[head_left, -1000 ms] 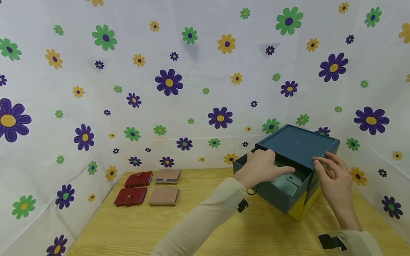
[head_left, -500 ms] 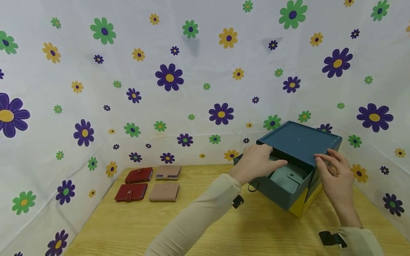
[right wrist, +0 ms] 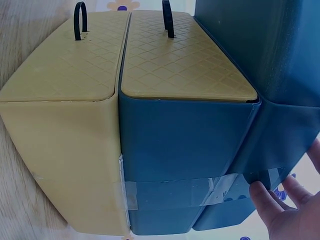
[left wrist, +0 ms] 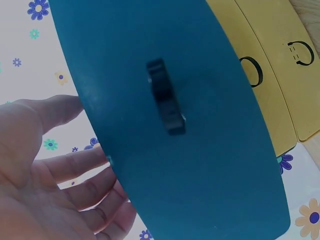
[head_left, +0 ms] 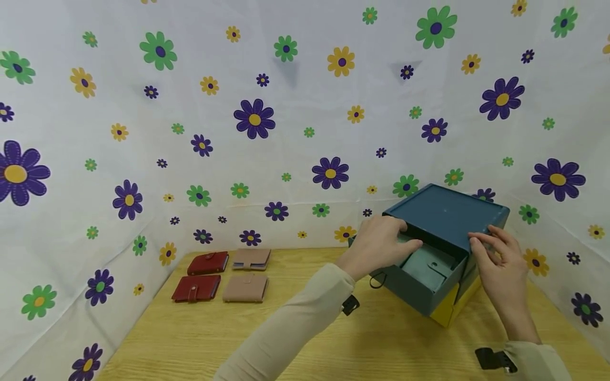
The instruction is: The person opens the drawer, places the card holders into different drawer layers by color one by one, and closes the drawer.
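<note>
A blue drawer cabinet (head_left: 448, 211) with its top drawer (head_left: 414, 288) pulled out stands on the right of the table. Inside the drawer lies a pale green snap wallet (head_left: 431, 264). My left hand (head_left: 376, 246) is over the drawer's left part, thumb pointing right and fingers hidden partly behind it. In the left wrist view, its thumb and fingers are loosely spread along the edge of the blue drawer front (left wrist: 165, 175). My right hand (head_left: 505, 275) touches the cabinet's near right top edge with fingertips; the right wrist view shows a fingertip against its blue side (right wrist: 280, 135).
Two red wallets (head_left: 196, 288) and two pinkish-beige wallets (head_left: 245, 288) lie in two rows at the table's back left. Yellow drawers (right wrist: 60, 65) with black loop pulls sit below the top drawer. A flower-patterned cloth (head_left: 286, 132) surrounds the wooden table (head_left: 305, 338).
My left hand has shifted a little left over the drawer, uncovering more of the pale green wallet. My right hand stays at the cabinet's edge. The head view has tilted slightly.
</note>
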### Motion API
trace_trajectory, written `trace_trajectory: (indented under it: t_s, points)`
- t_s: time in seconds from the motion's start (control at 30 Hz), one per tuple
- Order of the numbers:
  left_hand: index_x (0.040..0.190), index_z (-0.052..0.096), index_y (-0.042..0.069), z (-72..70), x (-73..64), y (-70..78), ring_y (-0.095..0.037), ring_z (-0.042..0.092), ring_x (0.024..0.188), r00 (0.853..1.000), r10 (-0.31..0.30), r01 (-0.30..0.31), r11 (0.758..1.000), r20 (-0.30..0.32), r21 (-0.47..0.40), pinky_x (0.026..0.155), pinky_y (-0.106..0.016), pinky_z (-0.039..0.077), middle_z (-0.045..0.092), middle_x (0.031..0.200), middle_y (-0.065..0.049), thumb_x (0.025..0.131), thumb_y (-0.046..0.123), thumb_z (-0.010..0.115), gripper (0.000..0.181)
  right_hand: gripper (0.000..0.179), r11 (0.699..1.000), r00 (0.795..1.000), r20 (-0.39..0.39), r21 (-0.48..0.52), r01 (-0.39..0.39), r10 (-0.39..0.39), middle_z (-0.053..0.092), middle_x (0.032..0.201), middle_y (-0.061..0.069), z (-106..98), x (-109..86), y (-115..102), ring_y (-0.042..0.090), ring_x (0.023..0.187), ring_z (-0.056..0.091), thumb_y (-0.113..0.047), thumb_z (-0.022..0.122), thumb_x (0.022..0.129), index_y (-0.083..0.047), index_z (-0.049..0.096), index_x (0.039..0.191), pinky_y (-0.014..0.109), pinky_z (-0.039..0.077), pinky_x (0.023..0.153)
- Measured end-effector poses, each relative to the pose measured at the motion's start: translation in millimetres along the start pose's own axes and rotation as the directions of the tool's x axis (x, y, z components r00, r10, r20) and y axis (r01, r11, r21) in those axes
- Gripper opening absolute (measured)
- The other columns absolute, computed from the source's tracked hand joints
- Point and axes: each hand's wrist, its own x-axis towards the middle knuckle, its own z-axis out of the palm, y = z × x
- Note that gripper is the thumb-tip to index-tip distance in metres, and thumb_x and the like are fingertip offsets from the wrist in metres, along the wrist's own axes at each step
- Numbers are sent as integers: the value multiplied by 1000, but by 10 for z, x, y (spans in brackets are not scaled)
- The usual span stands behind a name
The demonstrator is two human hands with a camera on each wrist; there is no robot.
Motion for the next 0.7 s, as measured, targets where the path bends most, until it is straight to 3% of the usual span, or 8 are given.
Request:
trace_trajectory:
  t_s: [0.37, 0.7]
  points:
    - [102, 75, 17, -21, -146, -119, -5, 59, 86, 993, 55, -66, 992, -107, -104, 76, -16, 46, 71, 97, 4, 96, 37, 63, 24, 38, 1000, 1000, -6, -13, -19, 19, 40, 151, 2, -11, -19, -9, 20, 141, 34, -29, 55, 100, 0, 66, 122, 24, 40, 107]
    - [87, 74, 18, 1, -304, -281, -5, 50, 74, 971, 92, -129, 979, -222, -156, 67, -14, 39, 62, 77, 8, 93, 35, 67, 19, 39, 1000, 1000, 2, -8, -6, 6, 39, 152, 2, 3, -33, -24, 20, 142, 33, -30, 54, 101, 0, 66, 122, 24, 40, 108]
